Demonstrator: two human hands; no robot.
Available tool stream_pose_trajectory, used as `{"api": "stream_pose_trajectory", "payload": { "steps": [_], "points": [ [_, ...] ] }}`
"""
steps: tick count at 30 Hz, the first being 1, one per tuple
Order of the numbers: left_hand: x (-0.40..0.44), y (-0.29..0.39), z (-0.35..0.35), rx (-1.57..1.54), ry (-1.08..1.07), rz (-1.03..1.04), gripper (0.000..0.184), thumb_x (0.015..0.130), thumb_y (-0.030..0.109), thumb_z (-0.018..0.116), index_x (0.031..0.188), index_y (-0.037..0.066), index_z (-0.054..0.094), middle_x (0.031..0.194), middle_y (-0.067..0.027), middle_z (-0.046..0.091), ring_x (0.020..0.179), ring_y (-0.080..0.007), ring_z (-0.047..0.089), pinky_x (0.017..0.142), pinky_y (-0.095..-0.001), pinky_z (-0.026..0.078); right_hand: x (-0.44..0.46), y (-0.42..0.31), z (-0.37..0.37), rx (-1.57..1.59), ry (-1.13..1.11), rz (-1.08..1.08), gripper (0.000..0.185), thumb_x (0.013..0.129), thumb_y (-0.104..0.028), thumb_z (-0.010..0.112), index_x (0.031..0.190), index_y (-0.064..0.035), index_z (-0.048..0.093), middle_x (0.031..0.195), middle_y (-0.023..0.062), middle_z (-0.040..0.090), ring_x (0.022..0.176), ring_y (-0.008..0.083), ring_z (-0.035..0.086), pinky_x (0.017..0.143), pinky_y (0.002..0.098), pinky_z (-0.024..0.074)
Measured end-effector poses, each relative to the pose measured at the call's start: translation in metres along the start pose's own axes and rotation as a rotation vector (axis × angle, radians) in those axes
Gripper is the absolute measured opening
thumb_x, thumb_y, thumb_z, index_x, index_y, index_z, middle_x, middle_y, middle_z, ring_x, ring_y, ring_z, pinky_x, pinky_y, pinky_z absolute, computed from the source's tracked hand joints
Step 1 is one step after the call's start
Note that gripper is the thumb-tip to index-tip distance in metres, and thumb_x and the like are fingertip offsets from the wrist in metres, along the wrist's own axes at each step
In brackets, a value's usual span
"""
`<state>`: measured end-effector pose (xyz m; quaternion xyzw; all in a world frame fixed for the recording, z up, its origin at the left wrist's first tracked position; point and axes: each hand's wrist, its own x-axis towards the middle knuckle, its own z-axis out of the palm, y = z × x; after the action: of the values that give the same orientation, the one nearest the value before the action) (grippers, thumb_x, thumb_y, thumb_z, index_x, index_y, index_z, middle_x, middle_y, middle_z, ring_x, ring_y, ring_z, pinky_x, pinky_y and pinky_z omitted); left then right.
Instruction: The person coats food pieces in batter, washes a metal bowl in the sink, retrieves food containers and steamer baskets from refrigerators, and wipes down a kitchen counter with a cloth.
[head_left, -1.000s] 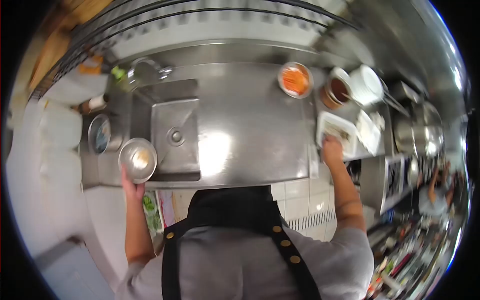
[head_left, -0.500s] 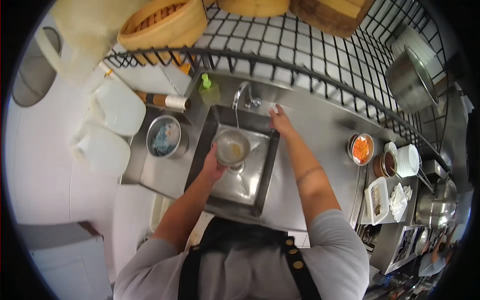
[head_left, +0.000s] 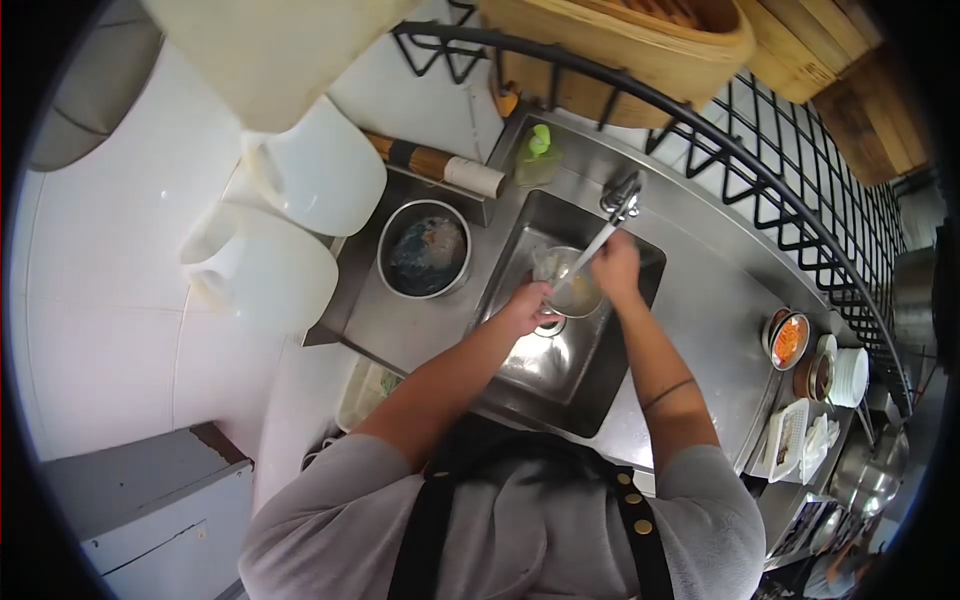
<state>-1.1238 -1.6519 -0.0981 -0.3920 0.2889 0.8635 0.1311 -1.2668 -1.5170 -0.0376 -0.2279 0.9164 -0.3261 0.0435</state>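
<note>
Over the sink (head_left: 545,370), my left hand (head_left: 527,307) grips the near left rim of a metal bowl (head_left: 575,298). The faucet (head_left: 620,200) stands behind the bowl, and a white stream of water runs from it into the bowl. Something pale lies inside the bowl, too blurred to make out. At the right side of the bowl, close to the stream, is my right hand (head_left: 615,263). Its fingers are curled and blurred, and what they hold, if anything, cannot be seen.
A metal pot (head_left: 425,250) with bluish contents, white jugs (head_left: 275,270) and a soap bottle (head_left: 537,160) are at the left. A wire rack (head_left: 700,140) holding bamboo steamers (head_left: 620,50) hangs above. Right: a carrot bowl (head_left: 788,340), a white basket (head_left: 786,440) and plates (head_left: 848,378).
The bowl has gone from left of the sink to under the running faucet. My right hand has left the white tray on the right and come to the bowl. The view has shifted left.
</note>
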Motion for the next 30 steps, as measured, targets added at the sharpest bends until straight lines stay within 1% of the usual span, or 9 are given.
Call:
{"api": "stream_pose_trajectory", "payload": {
  "steps": [4, 6, 7, 9, 13, 16, 22, 26, 30],
  "points": [
    [0.012, -0.014, -0.002, -0.031, -0.13, 0.031, 0.015, 0.08, -0.001, 0.051, 0.093, 0.001, 0.058, 0.1, -0.0139, 0.058, 0.097, -0.0315, 0.064, 0.089, -0.0575, 0.057, -0.033, 0.011, 0.058, -0.002, -0.261, -0.026, 0.02, 0.076, -0.01, 0.064, 0.096, -0.0093, 0.067, 0.096, 0.0155, 0.071, 0.097, 0.0334, 0.067, 0.084, 0.0425, 0.0517],
    [0.001, -0.007, -0.002, 0.021, -0.133, 0.009, 0.017, 0.08, -0.001, 0.051, 0.095, 0.001, 0.058, 0.101, -0.014, 0.058, 0.095, -0.0312, 0.064, 0.09, -0.0575, 0.057, -0.025, 0.016, 0.062, 0.071, -0.766, -0.115, 0.018, 0.078, -0.013, 0.066, 0.095, -0.0117, 0.071, 0.099, 0.0147, 0.072, 0.098, 0.0332, 0.068, 0.085, 0.0435, 0.0524],
    [-0.009, 0.0, -0.003, 0.073, -0.133, -0.013, 0.018, 0.079, -0.001, 0.051, 0.096, 0.0, 0.058, 0.102, -0.0141, 0.057, 0.094, -0.0309, 0.065, 0.09, -0.0575, 0.057, -0.018, 0.005, 0.057, 0.077, -0.757, -0.113, 0.018, 0.078, -0.013, 0.066, 0.095, -0.0117, 0.071, 0.099, 0.0147, 0.072, 0.098, 0.0332, 0.068, 0.085, 0.0435, 0.0524],
    [-0.017, 0.004, -0.016, 0.116, -0.083, -0.018, 0.026, 0.079, -0.001, 0.05, 0.103, 0.0, 0.059, 0.106, -0.0123, 0.058, 0.098, -0.0287, 0.063, 0.092, -0.0572, 0.056, -0.008, -0.022, 0.036, -0.464, -0.992, -0.379, 0.015, 0.079, -0.017, 0.067, 0.092, -0.0101, 0.072, 0.101, 0.0148, 0.072, 0.1, 0.0331, 0.068, 0.086, 0.043, 0.0527],
    [0.008, -0.015, -0.06, 0.096, 0.015, 0.026, 0.033, 0.094, 0.017, 0.061, 0.121, 0.0, 0.057, 0.118, -0.0136, 0.06, 0.112, -0.0275, 0.059, 0.097, -0.0548, 0.053, -0.01, -0.167, 0.054, -0.116, -0.424, -0.561, 0.02, 0.076, -0.013, 0.063, 0.092, -0.0055, 0.072, 0.096, 0.0214, 0.07, 0.098, 0.0399, 0.067, 0.083, 0.051, 0.0536],
    [0.015, -0.024, -0.086, -0.194, -0.518, -0.013, 0.047, 0.1, 0.037, 0.059, 0.136, 0.008, 0.054, 0.136, -0.0125, 0.058, 0.122, -0.0225, 0.058, 0.103, -0.04, 0.048, 0.01, -0.239, 0.1, -0.276, -0.605, -0.516, 0.018, 0.076, -0.011, 0.07, 0.089, 0.0004, 0.075, 0.098, 0.0207, 0.072, 0.092, 0.0359, 0.072, 0.076, 0.0437, 0.0588],
    [-0.006, 0.004, -0.094, -0.151, -0.492, 0.114, 0.049, 0.102, 0.038, 0.054, 0.141, 0.009, 0.049, 0.14, -0.0109, 0.055, 0.127, -0.0262, 0.055, 0.106, -0.045, 0.045, 0.026, -0.239, 0.136, -0.201, -0.549, -0.455, 0.018, 0.081, -0.013, 0.068, 0.093, -0.0026, 0.075, 0.101, 0.0228, 0.071, 0.096, 0.0367, 0.07, 0.083, 0.0441, 0.0574],
    [-0.047, 0.024, -0.065, -0.169, -0.213, 0.088, 0.052, 0.101, 0.046, 0.051, 0.138, 0.009, 0.052, 0.137, -0.0114, 0.058, 0.125, -0.0286, 0.057, 0.104, -0.0485, 0.047, 0.028, -0.204, 0.083, 0.249, -0.253, -0.495, 0.022, 0.083, -0.02, 0.063, 0.097, -0.0055, 0.07, 0.097, 0.0196, 0.071, 0.092, 0.0408, 0.068, 0.079, 0.0451, 0.0559],
    [-0.044, 0.034, -0.054, -0.223, -0.319, 0.101, 0.056, 0.103, 0.049, 0.046, 0.146, 0.012, 0.043, 0.147, -0.0101, 0.049, 0.134, -0.0313, 0.049, 0.109, -0.0514, 0.041, 0.005, -0.113, 0.024, 0.462, 0.082, -0.291, 0.022, 0.081, -0.019, 0.066, 0.101, -0.0087, 0.065, 0.08, 0.0166, 0.068, 0.074, 0.0343, 0.069, 0.066, 0.0419, 0.0538]
  ]
}}
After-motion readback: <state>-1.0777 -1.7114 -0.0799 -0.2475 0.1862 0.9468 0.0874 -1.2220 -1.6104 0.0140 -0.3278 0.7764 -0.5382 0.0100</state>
